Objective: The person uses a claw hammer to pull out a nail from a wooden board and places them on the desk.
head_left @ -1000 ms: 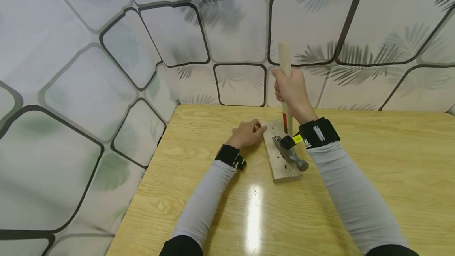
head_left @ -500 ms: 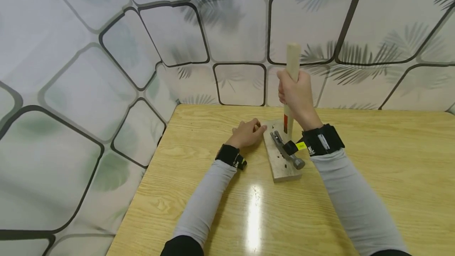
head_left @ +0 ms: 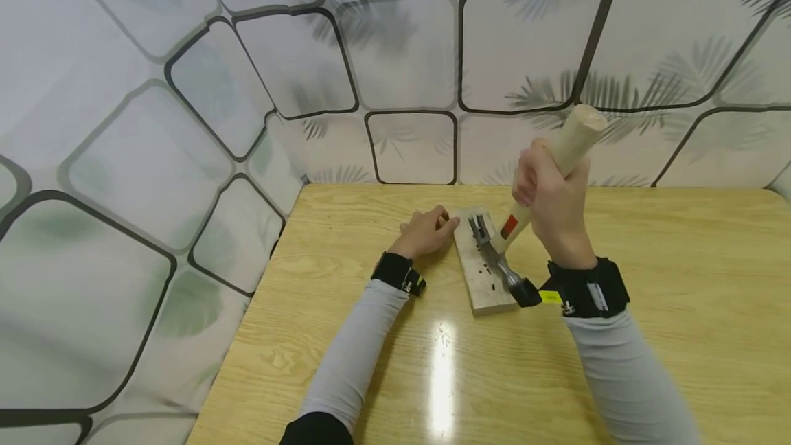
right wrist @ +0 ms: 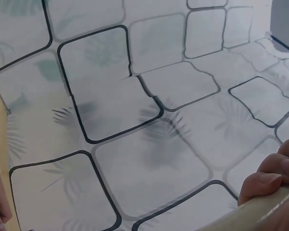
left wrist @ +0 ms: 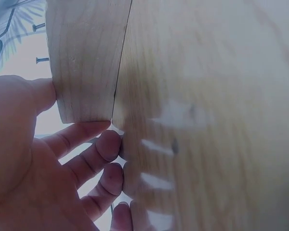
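A claw hammer (head_left: 497,256) with a pale wooden handle lies over a short wooden board (head_left: 491,302) in the head view. Its claw faces the board's far end, and its handle leans up and to the right. My right hand (head_left: 553,201) grips the handle high up; curled fingertips (right wrist: 262,183) show round it in the right wrist view. My left hand (head_left: 426,233) holds the board's far left corner, thumb on the upper face and index finger against the end. Two nails, an upper nail (left wrist: 39,27) and a lower nail (left wrist: 42,60), stick out of the board in the left wrist view.
The board rests on a wood-grain table (head_left: 346,307). Behind and to the left, a patterned wall covering (head_left: 408,146) rises from the table's edges. Several dark spots mark the board's upper face near the hammer head.
The hammer handle has swung from nearly upright to a lean toward the right and nearer to me, and my right hand has moved with it. My left hand stays at the board.
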Demonstrator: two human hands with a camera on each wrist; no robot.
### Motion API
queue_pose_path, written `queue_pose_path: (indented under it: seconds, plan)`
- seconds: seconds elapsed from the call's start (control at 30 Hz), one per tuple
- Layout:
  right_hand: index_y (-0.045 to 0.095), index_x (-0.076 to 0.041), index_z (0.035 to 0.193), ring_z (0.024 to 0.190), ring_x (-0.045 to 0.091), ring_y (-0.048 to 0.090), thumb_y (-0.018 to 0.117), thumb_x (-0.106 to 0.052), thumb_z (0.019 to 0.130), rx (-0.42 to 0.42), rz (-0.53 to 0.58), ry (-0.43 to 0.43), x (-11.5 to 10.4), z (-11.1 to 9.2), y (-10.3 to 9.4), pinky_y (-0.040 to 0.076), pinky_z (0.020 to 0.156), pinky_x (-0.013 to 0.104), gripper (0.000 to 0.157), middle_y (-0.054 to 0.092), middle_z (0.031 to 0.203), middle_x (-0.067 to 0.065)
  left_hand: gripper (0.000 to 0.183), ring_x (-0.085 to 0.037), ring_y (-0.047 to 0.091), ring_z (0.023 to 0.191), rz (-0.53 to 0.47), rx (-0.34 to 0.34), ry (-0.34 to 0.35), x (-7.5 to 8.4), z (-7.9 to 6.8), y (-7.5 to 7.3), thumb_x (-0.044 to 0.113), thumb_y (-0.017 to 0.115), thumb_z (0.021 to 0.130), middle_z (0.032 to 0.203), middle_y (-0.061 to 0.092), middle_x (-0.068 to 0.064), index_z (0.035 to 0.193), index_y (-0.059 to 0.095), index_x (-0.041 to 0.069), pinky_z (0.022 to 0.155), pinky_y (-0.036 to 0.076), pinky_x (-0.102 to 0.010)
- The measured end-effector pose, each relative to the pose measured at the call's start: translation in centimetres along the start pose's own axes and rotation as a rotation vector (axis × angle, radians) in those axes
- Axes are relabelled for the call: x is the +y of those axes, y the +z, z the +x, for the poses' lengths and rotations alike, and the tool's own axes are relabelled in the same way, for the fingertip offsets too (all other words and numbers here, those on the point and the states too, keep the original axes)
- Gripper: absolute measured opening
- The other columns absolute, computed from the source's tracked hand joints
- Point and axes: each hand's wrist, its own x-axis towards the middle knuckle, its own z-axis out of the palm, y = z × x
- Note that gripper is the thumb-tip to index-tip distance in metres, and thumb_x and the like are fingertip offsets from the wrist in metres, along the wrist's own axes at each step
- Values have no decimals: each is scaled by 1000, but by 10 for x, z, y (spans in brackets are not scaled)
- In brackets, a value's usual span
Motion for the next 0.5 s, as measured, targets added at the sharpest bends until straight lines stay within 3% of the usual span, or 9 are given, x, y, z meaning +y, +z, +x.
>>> queue_pose_path:
  seconds: [0.23,0.4,0.5]
  plan:
    - [21,-6,61,38,7,19,42,12,91,-40,253,-156,-36,-23,2,14,36,22,41,21,48,-1,48,-27,51,110,-30,4,2,0,0,6,58,37,106,106,65,0,125,58,20,100,31,-63]
    - [17,-7,59,39,5,20,37,14,87,-9,378,-258,-59,-44,9,17,37,17,40,21,49,-2,45,-28,51,113,-73,21,12,-1,0,8,57,39,105,103,66,2,122,58,20,103,26,-67]
    - [16,-7,58,39,6,22,33,15,84,7,440,-302,-67,-55,11,18,38,17,38,22,48,-2,50,-31,51,118,-106,19,4,-5,0,6,58,39,105,107,66,1,128,58,18,106,22,-70]
